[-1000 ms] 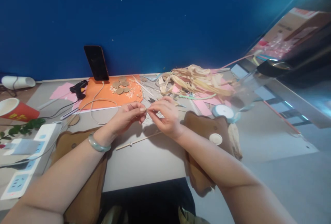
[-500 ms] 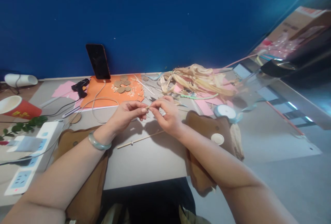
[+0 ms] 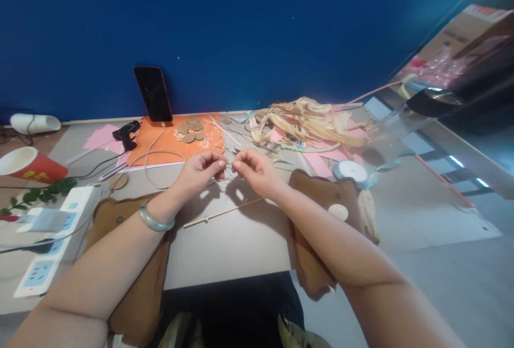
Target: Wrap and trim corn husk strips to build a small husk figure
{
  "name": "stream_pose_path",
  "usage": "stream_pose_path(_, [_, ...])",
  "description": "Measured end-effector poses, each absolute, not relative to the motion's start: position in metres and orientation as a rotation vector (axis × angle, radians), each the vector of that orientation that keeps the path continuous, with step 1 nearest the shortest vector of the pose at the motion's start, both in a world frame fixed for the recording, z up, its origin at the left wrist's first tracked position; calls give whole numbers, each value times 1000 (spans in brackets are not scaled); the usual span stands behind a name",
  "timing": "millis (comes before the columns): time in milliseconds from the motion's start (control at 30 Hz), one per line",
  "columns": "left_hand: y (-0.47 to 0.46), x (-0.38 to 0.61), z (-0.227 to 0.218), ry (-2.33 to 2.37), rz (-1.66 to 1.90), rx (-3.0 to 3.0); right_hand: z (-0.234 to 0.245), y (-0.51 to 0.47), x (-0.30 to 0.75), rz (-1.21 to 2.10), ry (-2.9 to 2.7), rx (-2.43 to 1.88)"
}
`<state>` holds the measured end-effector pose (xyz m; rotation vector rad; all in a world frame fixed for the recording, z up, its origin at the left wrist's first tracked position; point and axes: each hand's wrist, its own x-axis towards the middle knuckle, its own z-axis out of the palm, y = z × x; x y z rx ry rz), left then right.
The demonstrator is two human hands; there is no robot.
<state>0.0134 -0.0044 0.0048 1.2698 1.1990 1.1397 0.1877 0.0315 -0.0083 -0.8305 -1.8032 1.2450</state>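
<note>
My left hand, with a pale green bangle on its wrist, is closed in a pinch above the table. Facing it, my right hand pinches too, thumb against forefinger. Between the fingertips is something small and straw-coloured, too small to name. Below the hands a thin wooden stick lies slantwise on the table, with a small knob near its left end. Beyond the right hand lies a heap of dried husk strips. An orange sheet behind the left hand bears several round wooden discs.
A phone leans on the blue wall. To the left are a red paper cup and a power strip. Brown cushions lie under both forearms. A ribbon roll and a clear bottle stand right.
The fingertips of my two hands have moved slightly apart and a little higher in view. The small straw-coloured piece between them shows less clearly. The stick stays on the table.
</note>
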Motion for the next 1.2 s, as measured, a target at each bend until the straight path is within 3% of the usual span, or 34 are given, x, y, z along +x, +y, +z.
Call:
stream_pose_path(200, [-2, 12, 0, 1200, 1140, 1262, -8, 40, 193, 1567, -1729, -815])
stream_pose_path(467, [-1, 9, 1, 1260, 1147, 1258, -7, 44, 195, 1581, -1708, -833])
stream_pose_path(833, [-4, 15, 3, 1232, 1129, 1248, -17, 32, 189, 591, -2028, -749])
stream_pose_path(1200, [-6, 17, 3, 1250, 1135, 1303, -19, 34, 192, 405, -2092, -682])
